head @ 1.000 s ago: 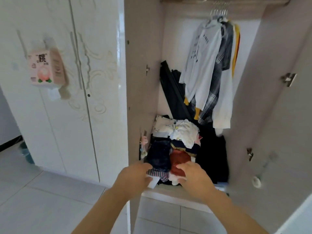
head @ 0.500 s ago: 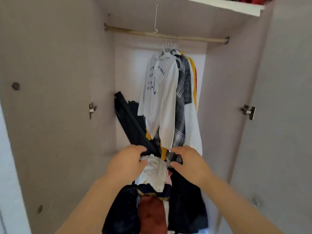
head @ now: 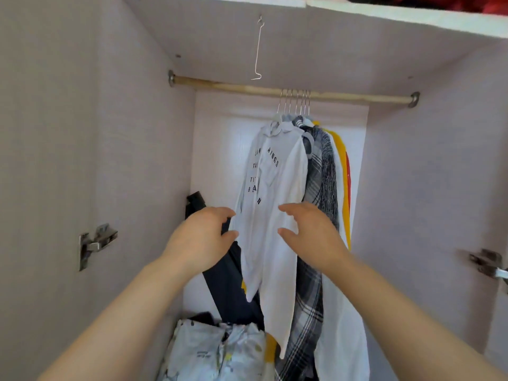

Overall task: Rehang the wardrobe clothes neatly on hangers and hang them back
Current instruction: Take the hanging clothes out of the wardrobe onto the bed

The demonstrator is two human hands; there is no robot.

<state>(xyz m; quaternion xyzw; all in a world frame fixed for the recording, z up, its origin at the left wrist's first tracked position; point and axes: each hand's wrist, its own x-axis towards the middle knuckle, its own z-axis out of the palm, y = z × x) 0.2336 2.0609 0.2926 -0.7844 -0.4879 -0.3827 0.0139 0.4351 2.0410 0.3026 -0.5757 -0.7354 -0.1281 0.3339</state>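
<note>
A white shirt with black lettering [head: 270, 204] hangs at the front of several garments on wire hangers [head: 295, 104] from a wooden rail [head: 220, 86]. Behind it hang a grey plaid shirt [head: 320, 193], another white garment and a yellow one [head: 342, 171]. My left hand [head: 203, 240] is at the white shirt's left edge, fingers curled and apart, holding nothing. My right hand [head: 310, 233] is in front of its right side, fingers spread, holding nothing. A pale printed garment [head: 214, 350] tops a pile below.
A bent wire hook [head: 258, 48] dangles from the wardrobe ceiling above the rail. A dark folded frame [head: 222, 273] leans in the back left corner. Door hinges sit on the left wall [head: 96, 243] and right wall [head: 486, 264]. A shelf edge [head: 398, 16] runs overhead.
My view has tilted up from the pile of clothes to the rail. Both hands have risen from the pile to the hanging white shirt and opened.
</note>
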